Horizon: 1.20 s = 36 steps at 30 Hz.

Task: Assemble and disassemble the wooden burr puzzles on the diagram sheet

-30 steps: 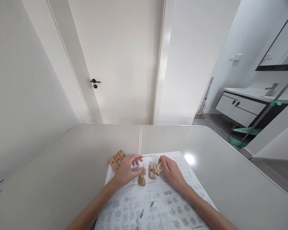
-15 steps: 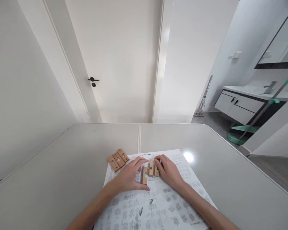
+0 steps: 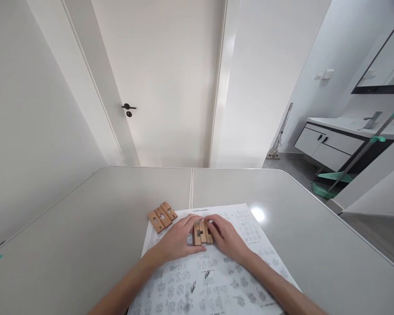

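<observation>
Three notched wooden puzzle blocks (image 3: 202, 232) lie pressed side by side on a printed instruction sheet (image 3: 216, 280). My left hand (image 3: 177, 239) curls against their left side, thumb under the near end. My right hand (image 3: 226, 236) presses against their right side with fingers bent over the far end. Both hands squeeze the pieces together on the paper. A second group of three similar wooden blocks (image 3: 162, 216) lies untouched at the sheet's far left corner, a little left of my left hand.
The grey table (image 3: 85, 227) has a seam down its middle and rounded far corners. Behind it stand a white door with a dark handle (image 3: 128, 107) and a white wall. To the right is a bathroom with a vanity (image 3: 335, 142) and a green mop (image 3: 335, 179).
The three loose blocks, spread apart and partly on end a second ago, have been pushed together into one flat row. Both hands closed in on them from either side.
</observation>
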{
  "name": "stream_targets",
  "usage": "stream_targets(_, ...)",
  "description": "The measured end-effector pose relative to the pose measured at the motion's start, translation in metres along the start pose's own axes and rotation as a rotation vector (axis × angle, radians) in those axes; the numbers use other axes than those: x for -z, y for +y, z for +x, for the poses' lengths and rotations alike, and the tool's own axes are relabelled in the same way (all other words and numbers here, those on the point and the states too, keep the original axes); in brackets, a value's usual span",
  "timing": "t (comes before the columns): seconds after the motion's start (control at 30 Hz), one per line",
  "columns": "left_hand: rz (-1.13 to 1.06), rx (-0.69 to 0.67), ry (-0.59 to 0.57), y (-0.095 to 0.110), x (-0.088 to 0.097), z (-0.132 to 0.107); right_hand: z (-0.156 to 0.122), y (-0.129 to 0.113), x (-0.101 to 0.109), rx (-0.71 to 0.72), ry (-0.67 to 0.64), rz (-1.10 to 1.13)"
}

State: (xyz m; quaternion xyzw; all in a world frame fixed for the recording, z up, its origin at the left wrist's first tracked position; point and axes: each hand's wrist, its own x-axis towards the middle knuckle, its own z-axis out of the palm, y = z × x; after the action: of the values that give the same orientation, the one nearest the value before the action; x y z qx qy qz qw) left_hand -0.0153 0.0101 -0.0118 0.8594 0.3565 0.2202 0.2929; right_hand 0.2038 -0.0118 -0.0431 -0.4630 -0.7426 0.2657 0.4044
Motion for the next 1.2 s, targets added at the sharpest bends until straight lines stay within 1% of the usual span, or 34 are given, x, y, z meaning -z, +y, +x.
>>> stream_targets(0.23, 0.038, 0.008, 0.042, -0.0024, -0.0033, 0.0006, -0.0011, 0.0006, -0.0003, -0.024, -0.041, 0.069)
stream_targets(0.43, 0.108, 0.047, 0.007, -0.0036, -0.0027, 0.0012, -0.0003, 0.0021, 0.0001, -0.027, -0.053, 0.114)
stream_targets(0.87, 0.125, 0.028, 0.041, -0.0015, -0.0049, 0.0035, -0.0015, 0.0052, -0.0013, -0.020, -0.061, 0.159)
stream_targets(1.2, 0.135, 0.038, 0.022, 0.0026, -0.0011, 0.0030, -0.0005, 0.0034, -0.0005, -0.007, -0.063, 0.171)
